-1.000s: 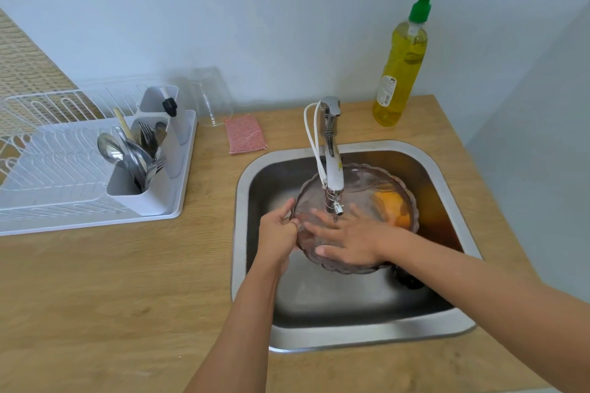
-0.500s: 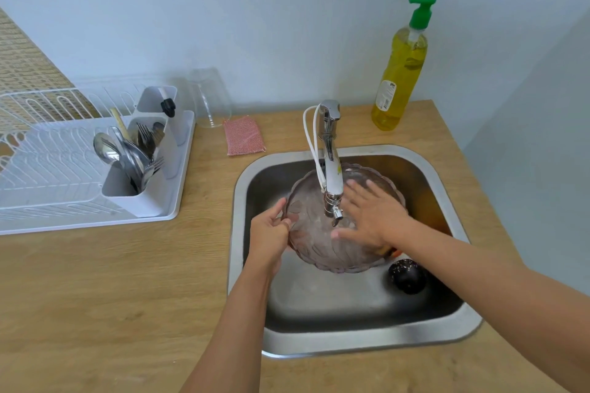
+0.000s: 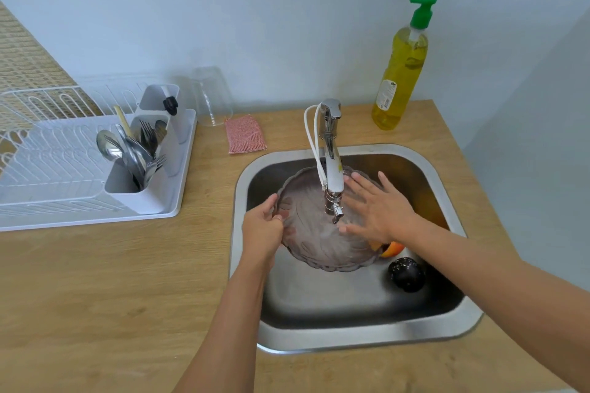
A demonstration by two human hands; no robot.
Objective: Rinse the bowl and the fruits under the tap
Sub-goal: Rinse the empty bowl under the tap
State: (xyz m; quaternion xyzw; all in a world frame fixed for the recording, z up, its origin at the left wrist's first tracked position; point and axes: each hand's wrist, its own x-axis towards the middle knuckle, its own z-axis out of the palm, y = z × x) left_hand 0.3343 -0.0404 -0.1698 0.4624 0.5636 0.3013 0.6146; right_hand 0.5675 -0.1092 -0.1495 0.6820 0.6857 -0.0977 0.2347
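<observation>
Bowl (image 3: 322, 233), clear ribbed glass, held tilted in the sink (image 3: 367, 341) right under the tap (image 3: 332, 166) spout. Left hand (image 3: 261, 233) grips its near-left rim, fingers clenched around the edge. Right hand (image 3: 380, 207) lies flat against the bowl's inner face, fingers spread and grasping nothing; reads as rubbing the surface. Water flow is hard to see; a faint blur under the spout suggests it runs, but I cannot tell for sure.

Fruits are out of the bowl, low in the sink's right side: an orange-red one (image 3: 391, 249) half hidden behind the bowl's rim and the right wrist, a dark round one (image 3: 407, 274) just beside it nearer the front.

Progress, as a judgement: bowl rinse is under way, not finished. Neither fruit is under the spout or in a hand, so both look yet to be rinsed. Roughly the first half.

Bench (image 3: 95, 297) around the sink carries nothing the task needs.
</observation>
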